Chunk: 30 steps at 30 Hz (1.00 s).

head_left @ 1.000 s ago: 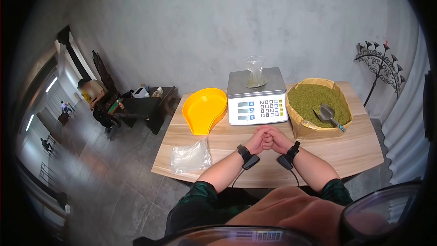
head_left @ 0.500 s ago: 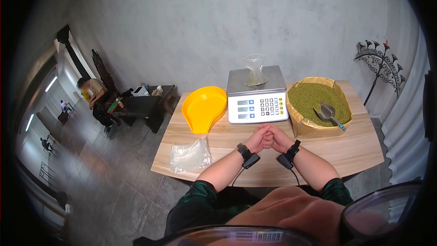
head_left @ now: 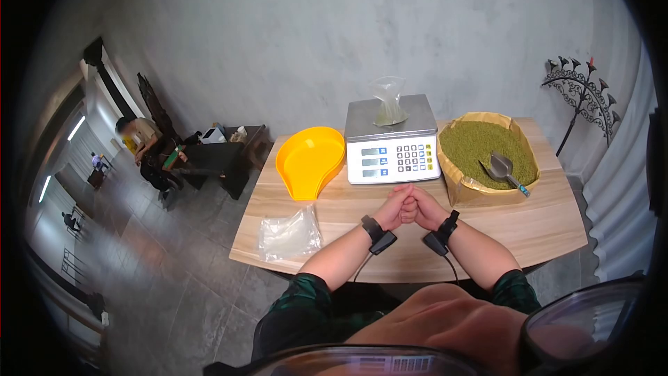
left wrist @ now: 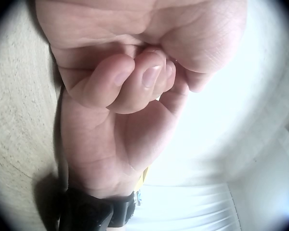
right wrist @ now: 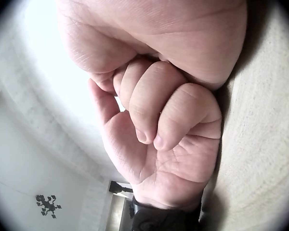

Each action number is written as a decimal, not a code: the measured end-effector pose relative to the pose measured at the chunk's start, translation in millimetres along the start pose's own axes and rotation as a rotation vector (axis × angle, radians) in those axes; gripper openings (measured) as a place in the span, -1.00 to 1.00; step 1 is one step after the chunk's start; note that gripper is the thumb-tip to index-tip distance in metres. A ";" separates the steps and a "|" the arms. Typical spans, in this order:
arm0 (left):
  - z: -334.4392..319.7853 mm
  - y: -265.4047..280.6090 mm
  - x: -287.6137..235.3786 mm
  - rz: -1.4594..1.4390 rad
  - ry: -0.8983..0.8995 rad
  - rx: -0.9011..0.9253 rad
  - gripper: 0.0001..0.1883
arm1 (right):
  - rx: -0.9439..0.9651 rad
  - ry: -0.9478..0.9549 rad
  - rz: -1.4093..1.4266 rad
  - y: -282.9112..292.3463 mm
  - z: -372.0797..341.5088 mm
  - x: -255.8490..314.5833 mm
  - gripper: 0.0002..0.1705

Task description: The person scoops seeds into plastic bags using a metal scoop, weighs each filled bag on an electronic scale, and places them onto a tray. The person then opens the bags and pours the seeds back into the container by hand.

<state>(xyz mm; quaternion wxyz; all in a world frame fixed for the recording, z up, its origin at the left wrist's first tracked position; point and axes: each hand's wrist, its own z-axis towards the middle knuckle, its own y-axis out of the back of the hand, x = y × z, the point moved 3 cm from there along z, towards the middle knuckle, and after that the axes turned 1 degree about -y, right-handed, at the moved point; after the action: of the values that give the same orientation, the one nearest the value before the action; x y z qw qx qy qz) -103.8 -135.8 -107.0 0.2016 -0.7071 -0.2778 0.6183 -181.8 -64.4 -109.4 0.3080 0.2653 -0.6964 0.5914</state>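
Both hands are clasped together over the front of the table, fingers curled and hooked into each other. The left hand (head_left: 392, 212) and right hand (head_left: 428, 213) hold no object. Just beyond them stands a white digital scale (head_left: 392, 166) with a keypad and three displays. On its metal plate sits a clear plastic bag (head_left: 390, 110) with some green contents at the bottom. Right of the hands, an open paper sack (head_left: 480, 197) is full of small green grains (head_left: 473, 146), and a metal scoop (head_left: 501, 167) lies in them. In both wrist views the curled fingers (left wrist: 135, 86) fill the middle.
A yellow scoop-shaped tray (head_left: 309, 160) lies left of the scale. Nearer the front left edge is a stack of clear plastic bags (head_left: 289, 235). Behind the wooden table (head_left: 355, 261) rises a grey wall. A person (head_left: 145, 143) stands by a dark table at far left.
The table and its things sit slightly higher in the head view, as the camera has tilted down a little. The hands stay clasped together.
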 end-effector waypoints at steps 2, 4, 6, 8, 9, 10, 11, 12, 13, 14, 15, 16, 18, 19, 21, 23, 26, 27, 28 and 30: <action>-0.2 1.0 0.9 0.003 0.001 -0.009 -0.43 | -0.015 -0.002 -0.004 1.2 -0.5 -0.5 -0.63; 0.5 1.5 1.0 0.000 0.005 0.006 -0.43 | 0.055 -0.014 0.012 3.8 0.9 -1.1 -0.63; -0.5 -0.6 0.6 -0.001 0.006 -0.007 -0.43 | 0.032 -0.012 0.008 2.8 0.7 -1.6 -0.63; -0.4 -1.1 0.0 -0.002 0.006 -0.019 -0.42 | 0.008 -0.011 0.002 2.7 1.0 -1.6 -0.63; 0.1 0.0 0.2 0.001 0.006 -0.012 -0.42 | 0.001 -0.007 0.000 3.5 1.8 -2.1 -0.63; -0.1 0.0 0.1 0.004 0.006 -0.006 -0.42 | -0.005 -0.004 -0.001 3.0 1.9 -2.2 -0.63; -0.5 -0.3 0.2 0.003 0.006 -0.006 -0.42 | -0.006 -0.005 0.000 1.8 1.4 -2.0 -0.63; -0.9 -0.9 -0.1 0.002 0.009 -0.011 -0.42 | -0.015 -0.003 -0.004 0.2 0.4 -1.1 -0.63; -1.1 -1.3 -0.3 0.000 0.012 -0.016 -0.42 | -0.025 0.000 -0.009 -0.8 -0.1 -0.4 -0.63; -0.8 -1.0 -0.1 0.000 0.011 -0.016 -0.42 | -0.025 0.000 -0.009 0.9 0.7 -1.0 -0.63; -0.7 -0.7 0.2 -0.002 0.011 -0.015 -0.42 | -0.013 0.000 -0.009 3.3 2.1 -2.1 -0.62; -0.8 -0.7 0.1 -0.004 0.011 -0.014 -0.42 | -0.001 0.000 -0.008 3.5 2.7 -2.3 -0.62; -1.3 -1.4 -0.4 -0.001 0.011 -0.018 -0.42 | 0.003 -0.001 -0.006 3.2 2.7 -2.0 -0.62; -1.7 -1.7 -0.7 0.002 0.013 -0.021 -0.42 | 0.007 -0.002 -0.002 1.8 2.0 -1.5 -0.62; -1.5 -1.7 -0.7 0.001 0.010 -0.023 -0.42 | 0.001 -0.003 0.001 -2.2 -0.7 0.0 -0.62; -1.4 -1.7 -0.1 0.000 0.006 -0.025 -0.42 | -0.005 -0.005 0.004 -2.0 -0.8 -0.1 -0.62; -1.9 -1.7 0.8 0.003 0.004 -0.033 -0.42 | -0.010 -0.007 -0.002 -1.9 0.1 -0.6 -0.63; -1.6 -1.6 0.5 0.011 -0.002 -0.045 -0.42 | -0.012 -0.008 -0.008 -3.7 -0.7 0.7 -0.63; -1.5 -1.5 0.3 0.018 -0.008 -0.056 -0.42 | -0.014 -0.009 -0.014 -5.4 -1.5 1.9 -0.64; -1.9 -1.9 0.5 0.003 -0.016 -0.051 -0.43 | 0.008 -0.020 0.001 -0.3 1.1 0.2 -0.64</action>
<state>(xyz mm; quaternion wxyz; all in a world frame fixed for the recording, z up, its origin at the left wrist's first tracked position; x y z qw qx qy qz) -102.2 -133.9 -105.9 0.1803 -0.7074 -0.2942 0.6169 -181.9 -65.5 -109.1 0.2995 0.2721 -0.6974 0.5916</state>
